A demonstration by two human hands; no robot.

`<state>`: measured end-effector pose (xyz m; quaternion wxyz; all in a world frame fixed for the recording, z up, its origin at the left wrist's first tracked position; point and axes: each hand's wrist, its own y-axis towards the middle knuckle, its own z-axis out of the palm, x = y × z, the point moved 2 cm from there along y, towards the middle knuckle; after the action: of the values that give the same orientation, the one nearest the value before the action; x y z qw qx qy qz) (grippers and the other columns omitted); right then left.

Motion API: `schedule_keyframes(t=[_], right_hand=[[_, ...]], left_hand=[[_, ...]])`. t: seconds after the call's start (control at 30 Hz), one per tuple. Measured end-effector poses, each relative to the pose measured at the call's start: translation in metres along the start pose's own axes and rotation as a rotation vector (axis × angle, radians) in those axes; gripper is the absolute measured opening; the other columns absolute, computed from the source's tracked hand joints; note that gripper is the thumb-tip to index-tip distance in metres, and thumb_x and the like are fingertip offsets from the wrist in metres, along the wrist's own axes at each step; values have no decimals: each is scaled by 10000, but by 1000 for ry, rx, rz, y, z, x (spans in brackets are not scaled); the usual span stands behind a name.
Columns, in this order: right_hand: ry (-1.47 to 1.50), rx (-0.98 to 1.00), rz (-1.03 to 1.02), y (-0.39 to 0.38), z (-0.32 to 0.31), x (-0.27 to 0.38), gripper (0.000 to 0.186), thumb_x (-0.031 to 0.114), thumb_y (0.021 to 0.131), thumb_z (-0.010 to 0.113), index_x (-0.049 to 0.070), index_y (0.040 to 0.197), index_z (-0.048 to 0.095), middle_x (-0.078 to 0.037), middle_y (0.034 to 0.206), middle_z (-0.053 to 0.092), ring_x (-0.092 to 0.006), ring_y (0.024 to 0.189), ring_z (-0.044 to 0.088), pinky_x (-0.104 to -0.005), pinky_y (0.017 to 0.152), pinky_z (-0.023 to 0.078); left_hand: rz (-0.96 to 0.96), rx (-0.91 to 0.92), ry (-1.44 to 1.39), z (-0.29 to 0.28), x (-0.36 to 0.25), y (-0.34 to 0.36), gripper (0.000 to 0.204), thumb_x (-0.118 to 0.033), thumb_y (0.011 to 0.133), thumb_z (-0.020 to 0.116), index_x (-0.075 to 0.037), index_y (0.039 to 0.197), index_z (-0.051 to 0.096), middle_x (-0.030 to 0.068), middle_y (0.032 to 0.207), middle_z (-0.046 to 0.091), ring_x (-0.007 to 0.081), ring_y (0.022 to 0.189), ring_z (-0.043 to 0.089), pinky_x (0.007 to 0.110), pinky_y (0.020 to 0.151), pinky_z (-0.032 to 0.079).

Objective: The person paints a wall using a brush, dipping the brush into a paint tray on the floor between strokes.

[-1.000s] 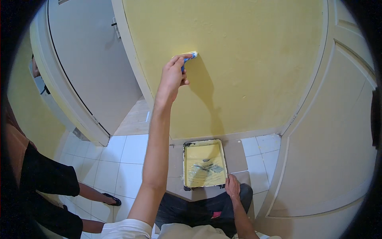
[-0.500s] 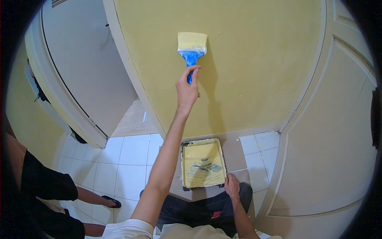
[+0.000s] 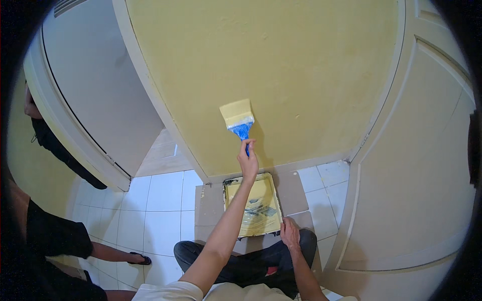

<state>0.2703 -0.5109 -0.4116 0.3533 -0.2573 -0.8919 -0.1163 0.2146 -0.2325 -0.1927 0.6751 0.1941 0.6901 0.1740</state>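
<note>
My left hand [image 3: 247, 159] is closed around the blue handle of a wide paintbrush [image 3: 241, 128], its bristles pointing up and covered in pale yellow paint. The brush is in front of the yellow wall [image 3: 301, 80]; whether the bristles touch it, I cannot tell. Below, a paint tray [image 3: 275, 189] with yellow paint in it and dark streaks showing through lies before my crossed legs. My left forearm hides part of its left side. At the tray's near right corner, my right hand [image 3: 290, 234] grips the edge, its fingertips partly hidden.
Brown cardboard [image 3: 208, 205] lies under the tray on white floor tiles [image 3: 163, 193]. A panelled door [image 3: 401, 175] stands at right, a grey door [image 3: 95, 75] at left. Another person's leg and dark shorts [image 3: 57, 231] are at lower left; a dark garment [image 3: 65, 153] shows farther back.
My left hand has brought the paintbrush down the wall, nearer the tray, and the brush now tilts a little left. The view has shifted slightly. My right hand stays at the tray's corner.
</note>
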Motion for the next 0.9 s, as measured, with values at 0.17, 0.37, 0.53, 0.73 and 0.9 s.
schedule_keyframes(t=[0.17,0.37,0.53,0.73,0.9], right_hand=[[15,-26,-38,0,0,3,338,247,978,454,32,1227,529,-224,1170,618,-426,1050,599,-509,905,472],[-3,18,20,-1,-1,3,354,262,983,444,51,1257,519,-215,1192,614,-425,1061,597,-518,909,466],[2,31,39,-1,-5,5,359,272,988,432,60,1266,516,-211,1203,609,-422,1088,584,-512,924,457],[2,53,40,-1,-9,10,357,266,986,428,56,1263,512,-221,1186,608,-427,1079,584,-514,916,458],[13,17,34,1,-9,7,351,261,982,433,42,1242,523,-229,1170,609,-429,1067,584,-514,907,461]], left_hand=[[-102,17,-15,-8,63,-50,155,-148,990,522,-22,973,612,88,834,660,160,737,551,311,714,453],[-273,48,-28,-18,103,-87,137,-123,976,538,-31,942,633,60,782,624,139,713,515,304,674,436],[-376,94,4,-22,125,-101,132,-127,970,552,-59,936,659,20,694,535,103,633,452,286,588,375],[-442,60,-25,-29,147,-116,130,-144,966,568,-92,926,681,-13,609,443,81,549,401,283,523,325],[-587,106,-28,-29,153,-129,121,-164,956,588,-114,929,695,-13,583,440,86,529,417,289,509,342]])
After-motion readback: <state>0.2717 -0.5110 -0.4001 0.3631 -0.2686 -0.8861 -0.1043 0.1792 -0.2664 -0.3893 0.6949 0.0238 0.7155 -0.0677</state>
